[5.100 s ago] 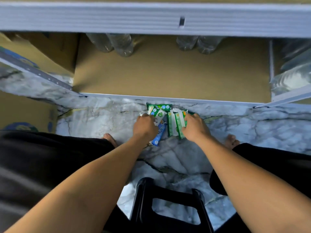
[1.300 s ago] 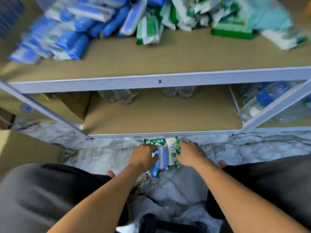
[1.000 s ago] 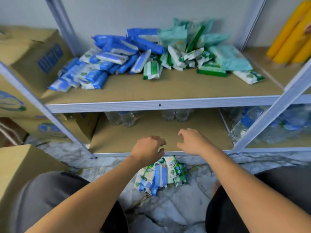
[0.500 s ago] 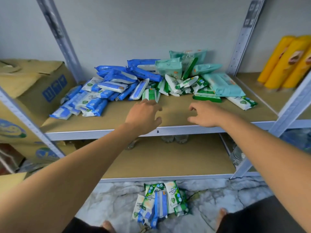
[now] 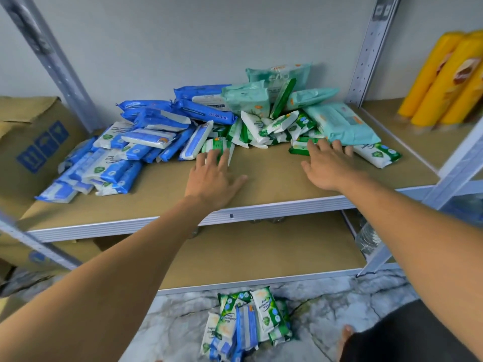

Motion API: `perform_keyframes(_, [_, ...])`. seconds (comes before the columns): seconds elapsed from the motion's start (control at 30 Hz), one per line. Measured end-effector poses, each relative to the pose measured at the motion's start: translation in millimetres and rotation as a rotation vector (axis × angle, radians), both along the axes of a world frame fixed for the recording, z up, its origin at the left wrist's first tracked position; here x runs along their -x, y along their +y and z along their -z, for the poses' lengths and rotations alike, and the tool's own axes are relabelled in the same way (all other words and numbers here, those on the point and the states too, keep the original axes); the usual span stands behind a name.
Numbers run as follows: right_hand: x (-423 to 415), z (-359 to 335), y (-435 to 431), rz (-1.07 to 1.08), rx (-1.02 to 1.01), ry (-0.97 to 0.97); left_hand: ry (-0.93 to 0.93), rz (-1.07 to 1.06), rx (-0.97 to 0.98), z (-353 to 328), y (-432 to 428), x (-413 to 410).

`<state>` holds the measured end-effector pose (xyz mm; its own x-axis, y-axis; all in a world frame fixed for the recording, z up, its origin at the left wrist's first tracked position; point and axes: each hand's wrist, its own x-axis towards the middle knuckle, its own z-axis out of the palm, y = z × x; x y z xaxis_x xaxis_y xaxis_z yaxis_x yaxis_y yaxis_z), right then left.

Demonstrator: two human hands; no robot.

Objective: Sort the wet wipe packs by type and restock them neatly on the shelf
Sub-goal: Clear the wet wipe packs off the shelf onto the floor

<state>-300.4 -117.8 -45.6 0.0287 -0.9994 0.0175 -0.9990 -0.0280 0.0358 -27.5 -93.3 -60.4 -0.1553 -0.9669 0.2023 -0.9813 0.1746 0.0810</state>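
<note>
Closest in, on the marbled floor [image 5: 352, 296] in front of the rack, lies a small heap of wipe packs [image 5: 248, 322], green-and-white ones with a few blue among them, overlapping one another; a bare foot [image 5: 345, 335] shows just to its right. Behind the heap runs the lower shelf [image 5: 261, 252], with a clear bottle [image 5: 368, 239] at its right end. Above it both forearms reach over the front edge of the upper shelf [image 5: 274, 178]. The left hand [image 5: 213, 180] lies palm down with straight, spread fingers, its grip open, the fingertips touching a green-and-white pack [image 5: 218, 147] at the front of the pile. The right hand [image 5: 330, 168] is likewise flat and open, gripping nothing, its fingertips reaching a flat green pack [image 5: 298, 151] and the front edge of a large teal pack [image 5: 342, 124]. The unsorted stock spreads across the back of this shelf: blue packs [image 5: 125, 158] heaped on the left, small green-and-white packs [image 5: 264, 129] jumbled in the middle, and more teal packs [image 5: 248, 97] leaning at the rear right. One green-and-white pack [image 5: 376, 154] lies apart at the right. A cardboard box [image 5: 31, 142] stands left of the rack, and yellow packets [image 5: 449, 82] lean in the next bay to the right.
</note>
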Motion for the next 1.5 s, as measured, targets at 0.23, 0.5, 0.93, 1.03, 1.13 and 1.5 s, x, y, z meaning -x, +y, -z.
perform_keyframes(0.23, [-12,-2,13,-0.06,0.085,-0.052,0.088,-0.056,0.133,8,22,-13])
perform_keyframes(0.5, [-16,-5,47,-0.064,0.122,-0.183,0.181,-0.129,-0.022,1,47,-20])
perform_keyframes(0.93, [-55,45,140,-0.105,0.381,-0.31,0.379,-0.091,0.161,30,134,-25])
perform_keyframes(1.03, [-79,85,174,-0.085,0.481,-0.403,0.438,-0.052,0.228,64,154,-25])
perform_keyframes(1.13, [-95,138,196,-0.119,0.323,-0.47,0.507,-0.035,0.201,101,170,-22])
perform_keyframes(1.5, [-114,279,206,0.096,-0.294,-0.37,0.454,-0.309,-0.424,264,194,-28])
